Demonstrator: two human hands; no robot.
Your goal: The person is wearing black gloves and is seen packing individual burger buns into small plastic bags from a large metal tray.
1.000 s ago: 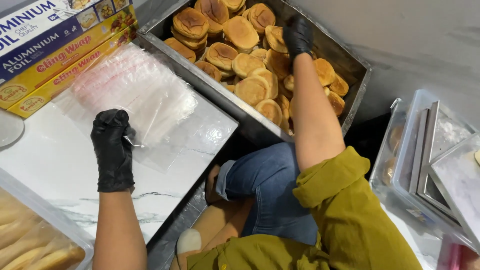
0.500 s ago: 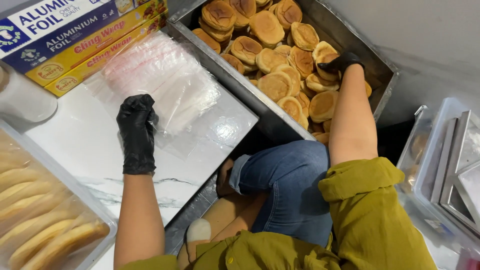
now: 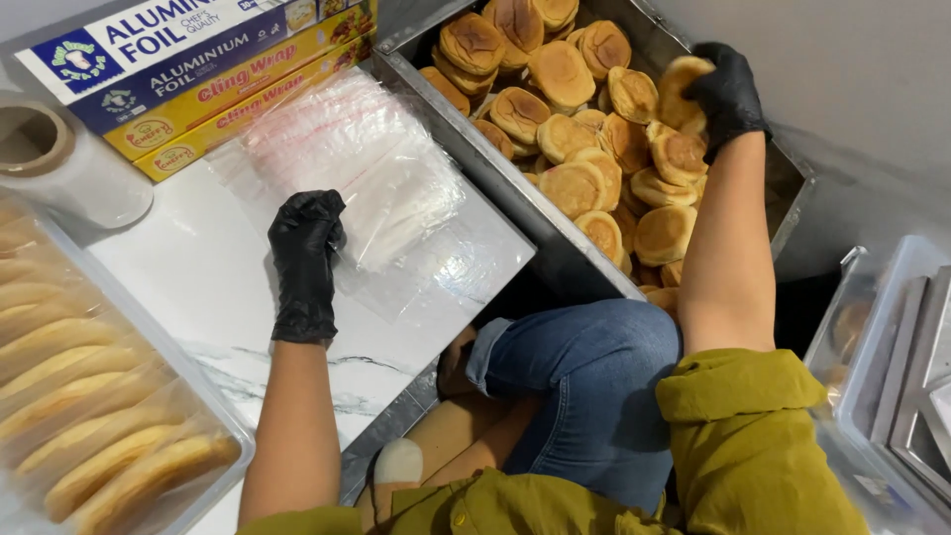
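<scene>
My right hand [image 3: 728, 89] is in a black glove, and it is closed around one round brown bun [image 3: 682, 87]. I hold the bun up above the big metal tray [image 3: 555, 233], near its far side. The tray is full of buns [image 3: 565, 129], all piled on each other.

My left hand [image 3: 305, 260] has a black glove too. It is curled shut and pinches the edge of a clear plastic bag [image 3: 396, 198]. The bag sits on top of a flat stack of the same bags on the white desk [image 3: 218, 297], just beside the tray.

Behind the bags are long boxes of foil and wrap [image 3: 198, 79]. A roll of clear wrap [image 3: 69, 168] stands to the left. Near my left arm is a clear tub of long bread rolls [image 3: 89, 396].

What could go wrong? I think the bun could slip, because I only hold it by one side. Then it would fall back on the pile (or down by my knee [image 3: 584, 367], which is worse). The bags are thin and slippery, so I might grab two at once. The bag mouth could also stay stuck shut, and one hand cannot easily open it. If I squeeze too hard, the soft bun could get squashed.
</scene>
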